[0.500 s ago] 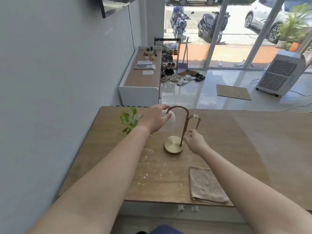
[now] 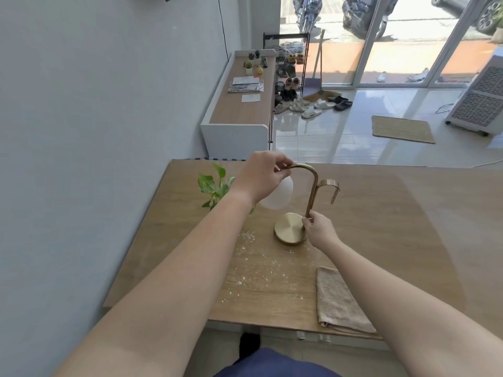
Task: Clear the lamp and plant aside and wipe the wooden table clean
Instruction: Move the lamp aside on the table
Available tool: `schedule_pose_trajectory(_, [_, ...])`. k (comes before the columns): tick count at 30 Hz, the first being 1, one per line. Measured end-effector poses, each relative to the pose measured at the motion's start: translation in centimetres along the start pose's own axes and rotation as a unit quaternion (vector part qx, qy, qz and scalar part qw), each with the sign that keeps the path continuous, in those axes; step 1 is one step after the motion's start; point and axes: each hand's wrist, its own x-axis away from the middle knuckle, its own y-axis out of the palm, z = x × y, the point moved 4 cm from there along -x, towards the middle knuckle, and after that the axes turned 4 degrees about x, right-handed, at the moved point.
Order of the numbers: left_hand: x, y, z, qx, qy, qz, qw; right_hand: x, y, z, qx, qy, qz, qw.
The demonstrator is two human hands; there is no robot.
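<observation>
Your brass lamp (image 2: 312, 197) stands upright on the crumb-strewn wooden table (image 2: 394, 227), the leafy plant (image 2: 215, 186) just to its left.

lamp (image 2: 290, 229): brushed gold, white globe shade
plant (image 2: 215, 186): green leaves (paler mottling)
table (image 2: 381, 240): light brown wood grain, white specks
cloth (image 2: 337, 300): beige-brown
wall (image 2: 95, 104): pale grey
doormat (image 2: 402, 129): tan woven

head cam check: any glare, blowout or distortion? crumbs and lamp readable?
Head view: wide-angle bowing tilts the glass doors; daylight blows out the street and glares off the floor tiles. The table is evenly lit, crumbs readable, with a pale haze over its right side. The lamp, left hand and right hand look sharp.
</observation>
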Motion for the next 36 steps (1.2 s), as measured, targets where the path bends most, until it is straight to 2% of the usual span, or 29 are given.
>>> schedule_pose_trajectory(8, [-0.8,0.1,-1.0,0.012,-0.003,0.000,1.000,-0.5,1.3,0.8,-0.020,-0.002,0.007,1.000])
schedule_pose_trajectory(22, [-2.1,0.0,-0.9,0.004,0.009,-0.033,0.999,-0.5,0.8,0.4,0.016,0.002,0.006,1.000])
schedule_pose_trajectory(36, [-12.2,-1.9,-1.2,0.011,0.046,-0.029,0.998,-8.7,-3.8,-3.7,0.019,-0.016,0.034,0.999])
